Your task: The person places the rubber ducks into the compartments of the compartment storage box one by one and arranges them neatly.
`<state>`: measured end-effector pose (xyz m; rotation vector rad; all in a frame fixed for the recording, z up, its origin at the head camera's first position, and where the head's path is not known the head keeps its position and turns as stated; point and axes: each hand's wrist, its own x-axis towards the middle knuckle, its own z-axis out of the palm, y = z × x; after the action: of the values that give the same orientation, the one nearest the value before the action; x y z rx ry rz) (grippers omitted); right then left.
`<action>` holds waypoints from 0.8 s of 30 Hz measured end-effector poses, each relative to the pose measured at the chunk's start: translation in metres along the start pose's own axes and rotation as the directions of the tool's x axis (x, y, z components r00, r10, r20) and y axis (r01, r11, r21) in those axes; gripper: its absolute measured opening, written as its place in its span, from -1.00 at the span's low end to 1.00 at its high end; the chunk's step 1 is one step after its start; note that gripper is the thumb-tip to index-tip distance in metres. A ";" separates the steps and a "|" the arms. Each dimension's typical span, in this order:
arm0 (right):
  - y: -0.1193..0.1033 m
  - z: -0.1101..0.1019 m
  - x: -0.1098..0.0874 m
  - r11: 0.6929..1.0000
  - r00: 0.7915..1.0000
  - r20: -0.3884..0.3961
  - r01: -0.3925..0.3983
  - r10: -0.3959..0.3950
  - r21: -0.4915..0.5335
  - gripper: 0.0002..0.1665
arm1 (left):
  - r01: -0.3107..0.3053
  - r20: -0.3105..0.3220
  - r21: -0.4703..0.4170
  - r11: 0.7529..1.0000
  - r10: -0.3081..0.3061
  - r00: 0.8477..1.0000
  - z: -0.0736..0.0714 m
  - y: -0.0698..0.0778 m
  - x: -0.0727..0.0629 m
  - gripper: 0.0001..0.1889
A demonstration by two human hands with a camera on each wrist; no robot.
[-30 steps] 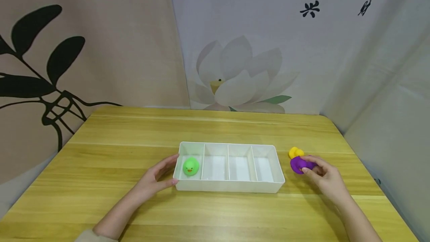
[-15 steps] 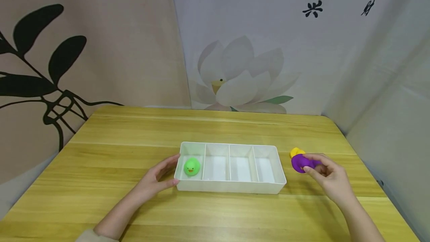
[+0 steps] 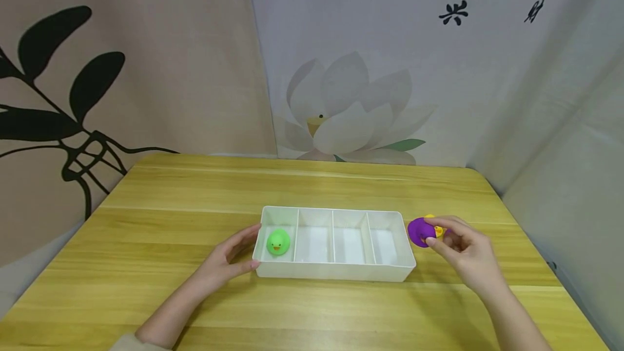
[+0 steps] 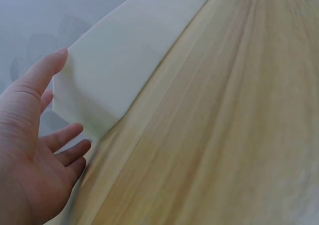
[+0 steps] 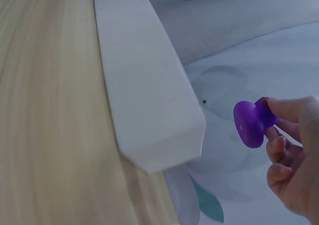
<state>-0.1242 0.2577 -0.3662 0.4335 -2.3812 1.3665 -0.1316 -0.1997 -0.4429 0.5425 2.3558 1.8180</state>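
A purple rubber duck (image 3: 420, 232) is pinched between the thumb and forefinger of my right hand (image 3: 465, 253), just beyond the right end of the white divided box (image 3: 331, 271). The right wrist view shows the purple duck (image 5: 250, 124) held above the table. Behind it in the head view, a yellow duck (image 3: 439, 231) is mostly hidden. My left hand (image 3: 225, 256) touches the box's left end with spread thumb and forefinger; its other fingers hang loosely beside the box wall (image 4: 114, 60). A green duck (image 3: 278, 242) sits in the leftmost compartment.
The box stands on a wooden table (image 3: 312, 313); its other compartments show bare floors. A printed cloth (image 3: 365, 26) hangs behind the table's far edge, and a pale cloth (image 3: 560, 123) hangs on the right.
My right hand has lifted the purple duck and carried it left toward the box's right end, now covering much of the yellow duck. The left hand and box stay put.
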 end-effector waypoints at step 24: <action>-0.042 0.055 0.031 0.983 0.988 0.144 0.029 -0.055 0.179 -0.68 | 0.012 -0.002 -0.015 1.000 -0.012 1.000 0.001 0.000 0.000 -0.25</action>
<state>-0.1421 0.1870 -0.3452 0.6520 -2.3596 1.5840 -0.1312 -0.1987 -0.4427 0.5234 2.3400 1.8298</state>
